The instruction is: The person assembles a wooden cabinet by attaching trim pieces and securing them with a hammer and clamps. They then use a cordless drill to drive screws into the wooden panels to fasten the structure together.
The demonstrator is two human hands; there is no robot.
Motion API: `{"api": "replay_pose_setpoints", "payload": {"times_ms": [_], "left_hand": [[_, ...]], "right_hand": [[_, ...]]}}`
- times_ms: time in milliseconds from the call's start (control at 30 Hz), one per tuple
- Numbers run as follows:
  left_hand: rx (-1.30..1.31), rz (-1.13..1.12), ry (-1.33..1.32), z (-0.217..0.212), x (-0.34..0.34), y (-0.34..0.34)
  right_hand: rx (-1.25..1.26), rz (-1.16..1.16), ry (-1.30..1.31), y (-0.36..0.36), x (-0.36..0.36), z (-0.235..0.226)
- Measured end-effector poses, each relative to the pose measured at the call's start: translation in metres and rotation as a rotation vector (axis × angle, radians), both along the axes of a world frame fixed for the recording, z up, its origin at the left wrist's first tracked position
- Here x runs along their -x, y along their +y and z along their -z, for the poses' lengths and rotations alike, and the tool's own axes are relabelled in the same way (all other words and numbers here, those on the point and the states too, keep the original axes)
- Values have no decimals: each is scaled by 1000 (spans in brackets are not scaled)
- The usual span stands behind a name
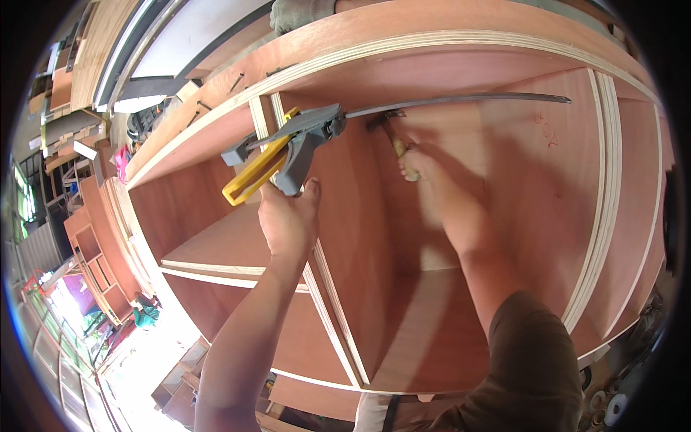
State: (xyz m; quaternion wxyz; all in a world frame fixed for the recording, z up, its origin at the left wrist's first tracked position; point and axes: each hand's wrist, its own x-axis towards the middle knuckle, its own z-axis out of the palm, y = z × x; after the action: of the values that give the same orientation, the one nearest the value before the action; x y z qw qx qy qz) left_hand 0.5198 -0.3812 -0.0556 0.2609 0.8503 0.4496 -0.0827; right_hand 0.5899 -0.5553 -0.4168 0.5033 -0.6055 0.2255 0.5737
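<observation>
My left hand (288, 219) grips a bar clamp (309, 140) with a grey body and yellow lever handles, held by its lower end at the cabinet's upright divider. Its long dark steel bar stretches right across the open compartment. Deep inside that compartment, my right hand (426, 162) is wrapped round the handle of a hammer (397, 144). The hammer's dark head is near the back corner by the divider; whether it touches the wood I cannot tell. Both are within a reddish plywood cabinet (604, 180) lying with its open side toward me.
A shelf (216, 268) and the upright divider (338, 317) split the cabinet's left part. Several nails (236, 83) stick out of the far outer panel. Beyond the far edge a gloved or sleeved arm (302, 13) of someone else rests. Stacked boards (108, 43) stand at upper left.
</observation>
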Motion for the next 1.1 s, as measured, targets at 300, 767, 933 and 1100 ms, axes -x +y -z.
{"api": "replay_pose_setpoints", "payload": {"times_ms": [300,767,933,1100], "left_hand": [[-21,37,-28,-1,-3,-1],[14,25,12,6,3,2],[27,137,-330,18,18,10],[-32,280,-185,16,20,15]], "right_hand": [[238,-578,-929,-175,-22,66],[234,-954,-944,-50,-145,26],[287,-1090,-1030,-36,-141,-25],[268,-1132,-1086,-28,-155,-40]]}}
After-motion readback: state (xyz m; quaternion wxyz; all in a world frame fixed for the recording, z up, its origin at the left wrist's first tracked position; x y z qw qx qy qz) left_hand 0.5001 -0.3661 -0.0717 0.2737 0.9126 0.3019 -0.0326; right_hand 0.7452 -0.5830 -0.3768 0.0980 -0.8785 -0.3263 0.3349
